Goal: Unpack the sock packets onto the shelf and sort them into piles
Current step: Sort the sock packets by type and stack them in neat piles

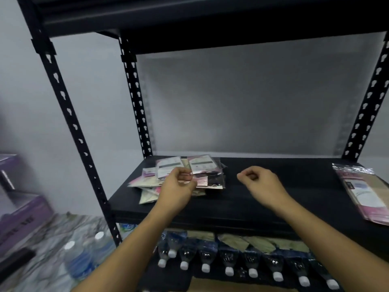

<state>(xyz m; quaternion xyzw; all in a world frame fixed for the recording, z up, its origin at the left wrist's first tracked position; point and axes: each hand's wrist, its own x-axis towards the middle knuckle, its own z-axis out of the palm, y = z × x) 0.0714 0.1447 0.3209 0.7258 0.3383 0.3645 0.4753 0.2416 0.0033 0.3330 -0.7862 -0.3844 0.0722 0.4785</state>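
Observation:
A loose heap of sock packets [202,165], pink, white and dark, lies on the left part of the black shelf board [273,199]. My left hand [179,184] rests over the front of that heap, fingers pinched on the edge of one clear-wrapped packet [207,178]. My right hand [261,182] hovers over the bare middle of the shelf, fingers curled in with nothing in them. A neat pile of pink and beige sock packets [364,192] sits at the shelf's right end.
Black slotted uprights [134,98] frame the shelf, with another shelf board [210,20] overhead. Rows of water bottles [229,264] lie on the level below. More bottles [84,258] and purple boxes [19,218] stand at the left.

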